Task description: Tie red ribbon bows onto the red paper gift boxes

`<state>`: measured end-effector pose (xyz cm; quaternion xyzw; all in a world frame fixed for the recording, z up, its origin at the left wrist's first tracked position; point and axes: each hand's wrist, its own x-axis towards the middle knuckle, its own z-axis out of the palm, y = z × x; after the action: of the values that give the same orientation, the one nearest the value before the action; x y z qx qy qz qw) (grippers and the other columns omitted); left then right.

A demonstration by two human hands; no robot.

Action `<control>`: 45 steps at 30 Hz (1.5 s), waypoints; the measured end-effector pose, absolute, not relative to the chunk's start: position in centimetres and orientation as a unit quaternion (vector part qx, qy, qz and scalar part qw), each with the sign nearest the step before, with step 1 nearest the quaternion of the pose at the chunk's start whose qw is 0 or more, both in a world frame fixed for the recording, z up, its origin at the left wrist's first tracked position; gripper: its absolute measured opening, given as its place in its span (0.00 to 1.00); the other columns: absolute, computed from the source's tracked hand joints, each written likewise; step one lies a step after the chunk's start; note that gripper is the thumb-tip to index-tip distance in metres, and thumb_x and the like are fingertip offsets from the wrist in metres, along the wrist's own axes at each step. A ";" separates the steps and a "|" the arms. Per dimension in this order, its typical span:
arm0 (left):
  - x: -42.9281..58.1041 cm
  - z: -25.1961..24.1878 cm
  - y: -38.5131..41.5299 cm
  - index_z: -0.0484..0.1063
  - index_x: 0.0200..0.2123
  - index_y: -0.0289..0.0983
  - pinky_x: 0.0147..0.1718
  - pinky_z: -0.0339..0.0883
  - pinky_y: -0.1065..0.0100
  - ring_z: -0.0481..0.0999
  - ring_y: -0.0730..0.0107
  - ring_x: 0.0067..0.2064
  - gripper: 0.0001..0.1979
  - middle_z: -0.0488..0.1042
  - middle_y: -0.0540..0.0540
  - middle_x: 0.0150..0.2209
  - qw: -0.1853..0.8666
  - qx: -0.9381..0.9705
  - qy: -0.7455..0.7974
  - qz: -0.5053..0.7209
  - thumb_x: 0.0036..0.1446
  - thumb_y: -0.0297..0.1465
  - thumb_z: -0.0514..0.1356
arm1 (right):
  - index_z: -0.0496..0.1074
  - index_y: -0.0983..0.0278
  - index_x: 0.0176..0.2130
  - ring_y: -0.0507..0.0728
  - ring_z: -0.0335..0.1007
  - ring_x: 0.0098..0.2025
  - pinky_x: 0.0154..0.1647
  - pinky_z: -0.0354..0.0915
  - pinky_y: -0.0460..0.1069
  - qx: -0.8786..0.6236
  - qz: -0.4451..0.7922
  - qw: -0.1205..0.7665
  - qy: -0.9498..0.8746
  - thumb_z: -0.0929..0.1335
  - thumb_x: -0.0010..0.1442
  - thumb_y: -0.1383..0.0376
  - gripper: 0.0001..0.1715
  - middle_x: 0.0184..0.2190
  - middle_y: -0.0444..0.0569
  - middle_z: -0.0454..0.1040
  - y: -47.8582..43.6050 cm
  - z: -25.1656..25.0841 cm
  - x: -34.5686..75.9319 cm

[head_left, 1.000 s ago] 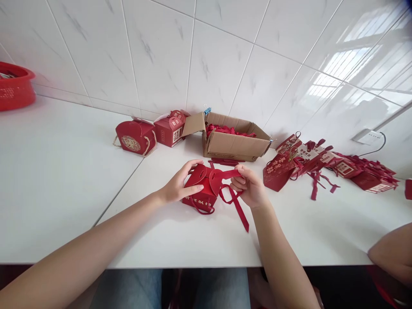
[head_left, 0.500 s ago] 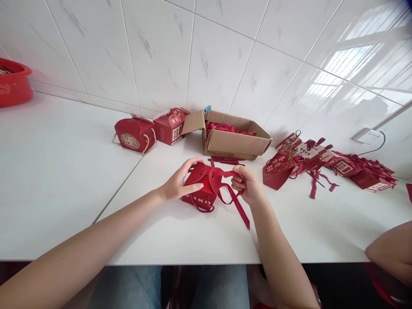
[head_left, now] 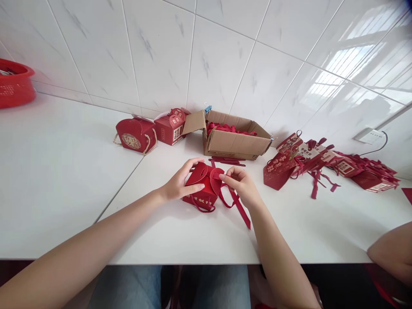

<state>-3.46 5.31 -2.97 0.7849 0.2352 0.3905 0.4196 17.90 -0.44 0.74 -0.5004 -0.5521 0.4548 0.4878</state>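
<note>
Red box (head_left: 206,196) upright, lettered side nearward; loose ribbon (head_left: 243,213) slants near-right.

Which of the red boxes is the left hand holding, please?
The red box in front of the cardboard carton, with a red cord on its front: it alone sits between the left hand and the right hand.

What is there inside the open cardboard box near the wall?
Red ribbons lie heaped inside the cardboard box. They and its front wall cover the bottom, which cannot be seen.
</note>
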 end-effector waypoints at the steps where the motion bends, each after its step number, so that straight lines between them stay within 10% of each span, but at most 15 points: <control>1: -3.5 -3.0 5.3 0.54 0.60 0.39 0.55 0.62 0.55 0.68 0.56 0.54 0.33 0.67 0.39 0.54 0.421 0.786 0.233 0.389 0.54 0.39 0.62 | 0.62 0.62 0.24 0.49 0.57 0.25 0.25 0.54 0.46 -0.505 0.433 0.490 -0.563 0.74 0.49 0.53 0.21 0.23 0.40 0.62 -0.4 0.6 17.8; 8: -3.4 -2.7 5.0 0.54 0.60 0.40 0.55 0.62 0.55 0.67 0.56 0.55 0.32 0.62 0.39 0.58 0.428 0.793 0.200 0.384 0.54 0.37 0.62 | 0.63 0.62 0.26 0.61 0.62 0.55 0.50 0.58 0.55 -0.499 0.290 0.482 -0.659 0.72 0.51 0.58 0.16 0.50 0.50 0.70 -0.2 0.2 17.6; 28: -2.4 -3.4 3.2 0.53 0.62 0.43 0.61 0.52 0.52 0.58 0.54 0.64 0.26 0.61 0.40 0.60 0.586 0.671 0.163 0.424 0.64 0.46 0.47 | 0.73 0.58 0.44 0.53 0.64 0.34 0.38 0.61 0.51 -0.364 0.323 0.376 -0.789 0.68 0.60 0.61 0.10 0.33 0.46 0.69 -1.9 1.5 18.0; 45: -2.5 -3.6 3.4 0.53 0.62 0.44 0.63 0.46 0.51 0.56 0.56 0.63 0.30 0.61 0.41 0.57 0.537 0.727 0.131 0.408 0.62 0.51 0.46 | 0.77 0.54 0.41 0.55 0.70 0.41 0.43 0.67 0.52 -0.340 0.451 0.424 -0.708 0.69 0.59 0.60 0.10 0.40 0.47 0.73 -1.7 1.3 18.2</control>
<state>-2.54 3.44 -3.58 0.7268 0.1315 0.4076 0.5370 18.25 -1.66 1.32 -0.3399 -0.7082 0.4507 0.4240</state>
